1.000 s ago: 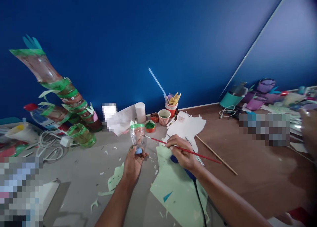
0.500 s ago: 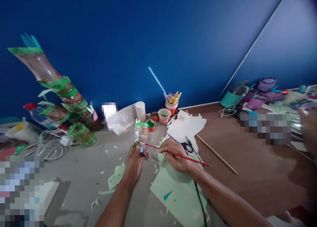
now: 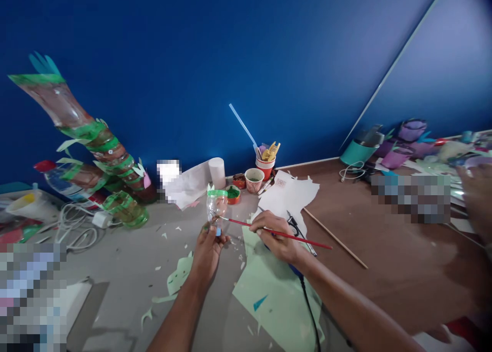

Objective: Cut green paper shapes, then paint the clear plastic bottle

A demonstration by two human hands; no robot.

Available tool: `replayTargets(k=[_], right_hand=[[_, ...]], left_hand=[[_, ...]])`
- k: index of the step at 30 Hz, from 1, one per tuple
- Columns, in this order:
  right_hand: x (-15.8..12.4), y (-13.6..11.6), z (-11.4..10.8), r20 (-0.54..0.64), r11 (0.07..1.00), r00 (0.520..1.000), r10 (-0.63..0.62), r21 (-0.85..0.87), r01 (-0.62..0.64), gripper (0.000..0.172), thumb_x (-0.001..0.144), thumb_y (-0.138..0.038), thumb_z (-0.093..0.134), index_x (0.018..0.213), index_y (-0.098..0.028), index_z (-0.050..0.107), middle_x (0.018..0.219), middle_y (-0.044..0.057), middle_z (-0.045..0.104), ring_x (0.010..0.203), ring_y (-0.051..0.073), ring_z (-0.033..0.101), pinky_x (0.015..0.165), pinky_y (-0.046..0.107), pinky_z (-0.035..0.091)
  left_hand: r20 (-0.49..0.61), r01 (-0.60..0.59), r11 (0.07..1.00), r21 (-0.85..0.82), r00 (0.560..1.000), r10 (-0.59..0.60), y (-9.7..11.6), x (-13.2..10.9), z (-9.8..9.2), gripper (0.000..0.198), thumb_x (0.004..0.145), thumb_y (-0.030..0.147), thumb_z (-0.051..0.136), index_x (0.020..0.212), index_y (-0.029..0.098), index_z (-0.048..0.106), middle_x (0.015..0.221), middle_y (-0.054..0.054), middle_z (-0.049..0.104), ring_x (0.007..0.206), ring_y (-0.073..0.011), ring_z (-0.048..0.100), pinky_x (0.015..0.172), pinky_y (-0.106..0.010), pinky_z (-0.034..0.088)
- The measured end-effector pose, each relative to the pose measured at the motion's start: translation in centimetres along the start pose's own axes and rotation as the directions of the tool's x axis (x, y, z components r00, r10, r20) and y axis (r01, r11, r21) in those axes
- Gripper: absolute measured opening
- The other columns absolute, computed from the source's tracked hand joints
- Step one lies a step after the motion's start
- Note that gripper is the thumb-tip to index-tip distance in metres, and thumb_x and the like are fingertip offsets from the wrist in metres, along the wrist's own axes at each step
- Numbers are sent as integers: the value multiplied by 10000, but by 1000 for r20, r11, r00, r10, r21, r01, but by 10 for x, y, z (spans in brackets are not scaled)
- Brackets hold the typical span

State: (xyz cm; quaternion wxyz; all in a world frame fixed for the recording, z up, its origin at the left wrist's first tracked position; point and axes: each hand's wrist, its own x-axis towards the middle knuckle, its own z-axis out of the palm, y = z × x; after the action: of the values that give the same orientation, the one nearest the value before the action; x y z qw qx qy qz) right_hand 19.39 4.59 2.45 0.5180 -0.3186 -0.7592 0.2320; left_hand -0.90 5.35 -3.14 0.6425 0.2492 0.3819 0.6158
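Note:
My left hand [image 3: 207, 252] is closed round the blue-capped neck of a clear cut bottle top [image 3: 216, 206] with a green painted rim, held upside down above the floor. My right hand [image 3: 274, 234] pinches a red-handled paintbrush [image 3: 292, 234], whose tip touches the lower side of the bottle piece. Pale green paper sheets [image 3: 269, 290] lie under my right hand, and black-handled scissors [image 3: 295, 226] lie just beyond it.
A small dish of green paint [image 3: 232, 193], paper cups [image 3: 254, 179] and a red cup of tools [image 3: 266, 162] stand by the blue wall. Painted bottles [image 3: 96, 147] stacked like a trunk lean at left beside white cables [image 3: 77, 224]. A wooden stick [image 3: 334, 237] lies on brown flooring. Another person's hand [image 3: 476, 198] shows at right.
The brush tip went from the upper side of the bottle piece down to near its neck and now rests slightly higher. My left hand turned the piece a little.

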Motion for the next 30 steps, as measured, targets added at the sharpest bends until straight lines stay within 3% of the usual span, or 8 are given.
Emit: replayTargets(k=[10,16,21,30], right_hand=[[5,7,-9,-142,987,977,157,8,-158,222,798,-102,485,805,-194,687,739,38,653,667,167,591,618,286,460],[3,8,-10,-246,980,951,189,106,-167,209,795,-109,486,775,-193,677,707,27,621,643,161,559,596,288,442],[3,6,-9,-233,968,949,214,179,-174,208,794,-116,484,765,-188,677,695,24,610,606,147,531,556,279,416],[2,2,-6,-173,950,959,224,257,-176,189,801,-139,502,755,-188,678,694,32,622,610,152,542,544,276,421]], left_hand=[[23,52,997,-61,998,-51,-2,2,-5,291,713,410,752,770,144,648,756,-36,652,578,-113,534,692,-365,528],[27,38,999,-38,999,-37,-2,2,-5,307,722,440,731,757,146,651,766,-34,650,576,-113,535,686,-363,525],[30,30,1000,-1,999,-30,1,1,0,312,641,403,808,736,152,648,763,-18,634,592,-102,542,705,-346,523],[27,55,995,79,998,-58,0,-1,2,394,617,299,829,928,156,634,833,-10,647,598,-89,558,718,-318,516]])
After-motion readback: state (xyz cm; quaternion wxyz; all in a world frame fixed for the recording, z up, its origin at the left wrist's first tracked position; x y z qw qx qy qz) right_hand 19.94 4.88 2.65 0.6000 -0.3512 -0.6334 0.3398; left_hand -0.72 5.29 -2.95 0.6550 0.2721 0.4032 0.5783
